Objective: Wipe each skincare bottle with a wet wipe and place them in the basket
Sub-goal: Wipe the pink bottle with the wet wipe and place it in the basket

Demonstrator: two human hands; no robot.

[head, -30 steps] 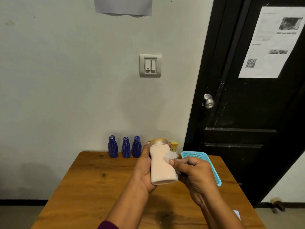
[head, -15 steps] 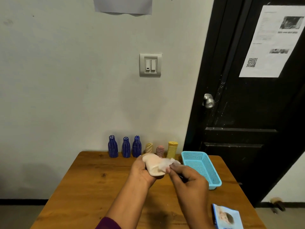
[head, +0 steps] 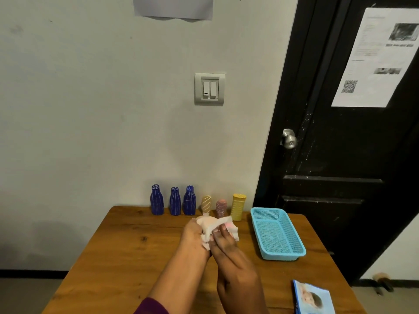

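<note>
Left hand (head: pixel 192 233): it is over the middle of the counter (head: pixel 127 250), and its fingers (head: pixel 194 223) are curled round the pale pink bottle (head: pixel 207 223).
Pale pink bottle: it is held above the counter and tilted, not upright. Most of it is hidden by the hands and the wipe.
Right hand (head: pixel 224 242): it is just beside the left hand and touches it. Its fingers (head: pixel 223 230) grip the wet wipe (head: pixel 234 233) and press it against the bottle.
Wet wipe: white and crumpled, it is wrapped partly round the bottle and hangs out on both sides of the right hand.
Basket (head: pixel 292 234): light blue, it stands on the counter to the right of the hands, near but apart from them.
Other bottles: three blue bottles (head: pixel 175 201), a beige striped bottle (head: pixel 206 203), a dull pink bottle (head: pixel 221 208) and a yellow bottle (head: pixel 237 207) stand upright in a row at the far edge of the counter, against the wall.
Wipe pack (head: pixel 314 296): it lies at the near right corner of the counter, well apart from the basket.
</note>
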